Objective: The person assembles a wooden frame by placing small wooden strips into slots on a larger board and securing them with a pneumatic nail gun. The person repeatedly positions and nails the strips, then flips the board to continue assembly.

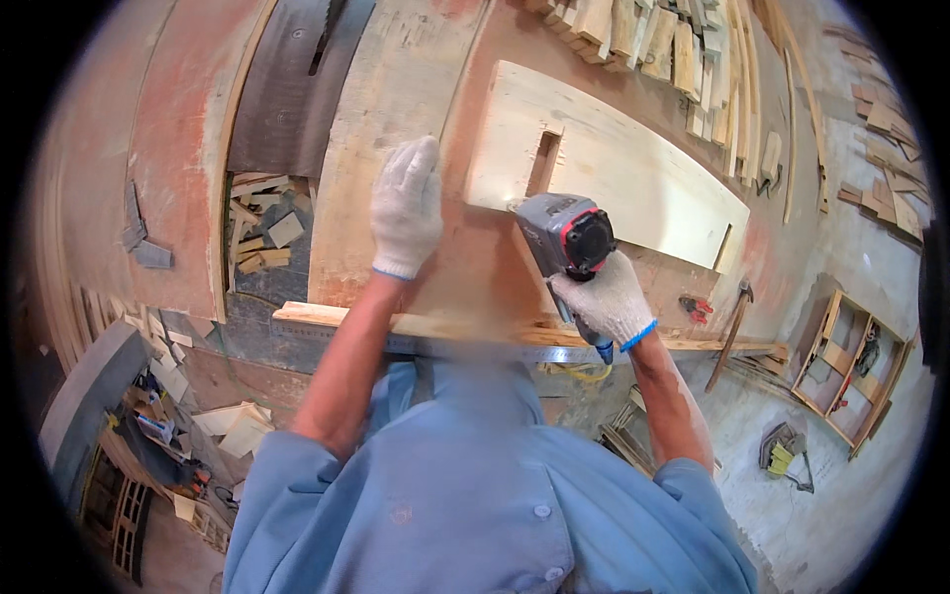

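My right hand (606, 299), in a white knit glove with a blue cuff, is wrapped round the handle of a grey and black nail gun (554, 230). The gun's nose meets the near left edge of a pale wooden board (614, 163), close to a narrow rectangular slot (543, 163). A second, thinner slot lies near the board's right end. To the left of the board, my gloved left hand (408, 206) is held over the worktable, its fingers stretched forward and close together. Nothing shows in it.
A long wooden strip and a metal ruler (495, 348) run along the table's near edge. Wood strips (683, 49) are piled at the far right. A hammer (730, 335) and red-handled pliers (696, 308) lie right. Offcuts fill an opening (269, 228) at left, below a dark metal plate (292, 89).
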